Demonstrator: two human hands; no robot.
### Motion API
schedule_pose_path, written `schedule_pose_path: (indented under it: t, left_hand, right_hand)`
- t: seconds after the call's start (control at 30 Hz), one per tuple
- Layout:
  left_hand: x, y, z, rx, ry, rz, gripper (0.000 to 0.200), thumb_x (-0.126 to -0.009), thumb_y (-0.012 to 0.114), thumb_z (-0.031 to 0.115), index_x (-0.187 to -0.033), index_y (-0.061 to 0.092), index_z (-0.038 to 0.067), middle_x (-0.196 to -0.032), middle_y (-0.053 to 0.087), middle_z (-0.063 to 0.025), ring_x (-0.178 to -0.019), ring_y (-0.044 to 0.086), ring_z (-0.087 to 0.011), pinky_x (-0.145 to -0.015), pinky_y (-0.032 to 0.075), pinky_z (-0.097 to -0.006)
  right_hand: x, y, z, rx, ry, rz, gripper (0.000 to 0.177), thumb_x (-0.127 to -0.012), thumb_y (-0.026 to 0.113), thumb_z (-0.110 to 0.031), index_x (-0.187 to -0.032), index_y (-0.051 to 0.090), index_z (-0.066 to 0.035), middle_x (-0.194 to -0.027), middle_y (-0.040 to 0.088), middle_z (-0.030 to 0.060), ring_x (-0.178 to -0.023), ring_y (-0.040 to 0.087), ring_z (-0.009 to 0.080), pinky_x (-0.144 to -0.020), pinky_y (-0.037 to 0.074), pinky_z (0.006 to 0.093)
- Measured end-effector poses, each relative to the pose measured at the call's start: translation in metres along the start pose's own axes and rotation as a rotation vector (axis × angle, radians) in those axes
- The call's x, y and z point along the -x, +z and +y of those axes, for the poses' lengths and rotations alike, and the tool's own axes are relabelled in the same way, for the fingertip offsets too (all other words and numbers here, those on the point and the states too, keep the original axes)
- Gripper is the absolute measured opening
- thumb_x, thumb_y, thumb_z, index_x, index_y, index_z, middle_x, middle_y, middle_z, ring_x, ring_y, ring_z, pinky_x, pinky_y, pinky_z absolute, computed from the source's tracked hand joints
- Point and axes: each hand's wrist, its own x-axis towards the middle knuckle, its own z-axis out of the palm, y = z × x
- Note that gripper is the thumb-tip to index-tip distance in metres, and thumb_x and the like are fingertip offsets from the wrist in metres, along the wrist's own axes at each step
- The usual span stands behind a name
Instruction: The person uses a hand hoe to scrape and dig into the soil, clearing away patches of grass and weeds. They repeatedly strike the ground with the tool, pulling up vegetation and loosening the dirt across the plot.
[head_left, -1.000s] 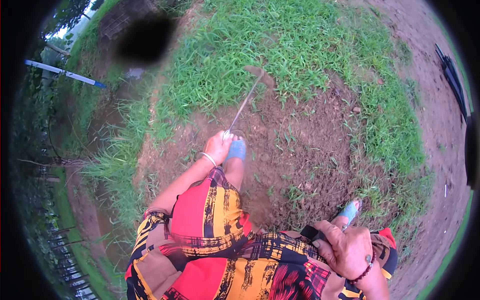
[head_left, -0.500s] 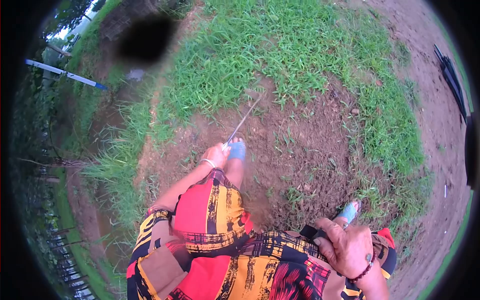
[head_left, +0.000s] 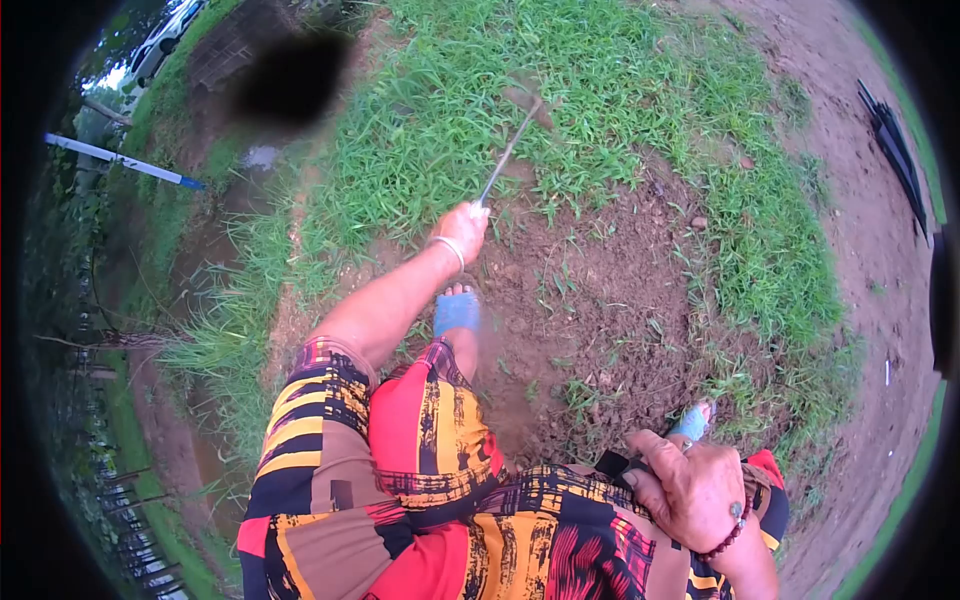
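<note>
The fingers of the left hand (head_left: 463, 230) wrap tightly round a thin, grey-shafted hoe (head_left: 511, 152), its long axis running toward one o'clock, brown blade (head_left: 522, 99) at the green grass (head_left: 600, 120). The farther right hand (head_left: 695, 495), at five o'clock, lies half-curled; its hold cannot be told.

Red, yellow, black patterned clothing (head_left: 430, 430), pale bangle (head_left: 457, 248), beaded bracelet (head_left: 737, 533), blue footwear (head_left: 457, 313)

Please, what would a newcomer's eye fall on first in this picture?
Probably the loose cloth garment in bold red, yellow and black patches, filling the lower middle. Next, above it, the left hand gripping a thin, grey-handled hoe whose blurred brown blade appears against bright green grass.
</note>
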Motion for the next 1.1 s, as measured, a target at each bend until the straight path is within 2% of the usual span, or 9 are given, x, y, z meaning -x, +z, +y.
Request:
schedule_pose_path:
  t: [0.13,0.23,0.4,0.53,0.57,0.63,0.8,0.97,1.1]
  left_hand:
    - [0.078,0.055,-0.041,0.113,-0.061,-0.138,0.037,-0.084,0.048,0.037,-0.085,0.057,0.001,-0.081,0.06,-0.0233,-0.081,0.058,-0.0394,-0.073,0.045,-0.0438]
    - [0.074,0.037,-0.032,0.143,-0.085,-0.15,0.037,-0.084,0.048,0.037,-0.085,0.057,0.002,-0.078,0.06,-0.0223,-0.08,0.058,-0.0382,-0.072,0.044,-0.0437]
    - [0.016,-0.015,0.026,0.414,0.035,0.086,0.038,-0.085,0.045,0.039,-0.083,0.055,0.002,-0.074,0.059,-0.0198,-0.072,0.058,-0.0364,-0.065,0.044,-0.0425]
    - [-0.016,0.013,0.038,0.386,-0.01,0.165,0.037,-0.085,0.047,0.038,-0.086,0.056,0.002,-0.077,0.06,-0.0191,-0.074,0.059,-0.0351,-0.067,0.045,-0.0416]
    - [0.001,0.017,0.04,0.287,-0.026,0.13,0.037,-0.085,0.048,0.038,-0.087,0.056,0.002,-0.079,0.061,-0.0194,-0.076,0.059,-0.035,-0.069,0.045,-0.0418]
    - [0.025,0.061,-0.013,-0.021,-0.035,-0.246,0.035,-0.085,0.05,0.035,-0.087,0.057,0.002,-0.082,0.061,-0.0221,-0.079,0.059,-0.038,-0.072,0.046,-0.0421]
    - [0.076,0.052,-0.014,0.092,-0.035,-0.282,0.039,-0.083,0.052,0.038,-0.086,0.057,0.0,-0.082,0.06,-0.0247,-0.082,0.059,-0.0375,-0.073,0.044,-0.043]
    - [0.047,0.003,0.029,0.336,0.145,0.007,0.032,-0.083,0.053,0.035,-0.08,0.052,0.003,-0.062,0.054,-0.0096,-0.061,0.055,-0.0218,-0.058,0.044,-0.0356]
    - [0.023,-0.013,0.05,0.679,-0.004,-0.147,0.02,-0.088,0.05,0.026,-0.084,0.048,0.006,-0.057,0.045,0.0002,-0.055,0.05,-0.011,-0.048,0.041,-0.0299]
  right_hand:
    - [0.0,0.0,0.004,0.0,0.003,-0.043,0.03,-0.075,0.062,-0.025,-0.1,0.056,-0.01,-0.064,0.055,0.0075,-0.057,0.056,0.0266,-0.049,0.044,0.037]
    - [0.003,0.0,0.007,0.009,0.007,-0.026,0.031,-0.074,0.063,-0.025,-0.1,0.056,-0.01,-0.064,0.055,0.0076,-0.058,0.057,0.0265,-0.049,0.045,0.0363]
    - [0.006,0.001,0.006,-0.013,-0.02,-0.017,0.031,-0.073,0.064,-0.025,-0.099,0.056,-0.01,-0.064,0.055,0.0075,-0.058,0.057,0.0271,-0.049,0.045,0.0367]
    - [0.003,0.004,0.008,0.0,-0.003,-0.006,0.031,-0.073,0.064,-0.024,-0.099,0.056,-0.01,-0.063,0.055,0.0073,-0.058,0.055,0.0276,-0.05,0.044,0.0373]
    - [0.003,0.004,0.007,-0.001,-0.001,-0.006,0.031,-0.073,0.064,-0.024,-0.099,0.056,-0.01,-0.063,0.055,0.0073,-0.058,0.055,0.0276,-0.05,0.044,0.0373]
    - [0.003,0.003,0.007,-0.012,0.021,-0.018,0.031,-0.073,0.064,-0.024,-0.099,0.057,-0.01,-0.063,0.055,0.0073,-0.057,0.055,0.0278,-0.05,0.044,0.0374]
    - [0.008,0.006,0.006,-0.006,0.033,-0.029,0.031,-0.073,0.064,-0.024,-0.099,0.057,-0.01,-0.063,0.055,0.0073,-0.057,0.055,0.028,-0.052,0.044,0.0369]
    - [0.009,0.006,-0.002,0.003,-0.003,-0.023,0.032,-0.073,0.063,-0.024,-0.101,0.056,-0.01,-0.063,0.055,0.0069,-0.056,0.055,0.0272,-0.053,0.043,0.0367]
    - [0.007,0.011,-0.005,0.023,0.015,-0.025,0.031,-0.075,0.061,-0.025,-0.102,0.055,-0.01,-0.062,0.055,0.0069,-0.054,0.055,0.0261,-0.055,0.041,0.0375]
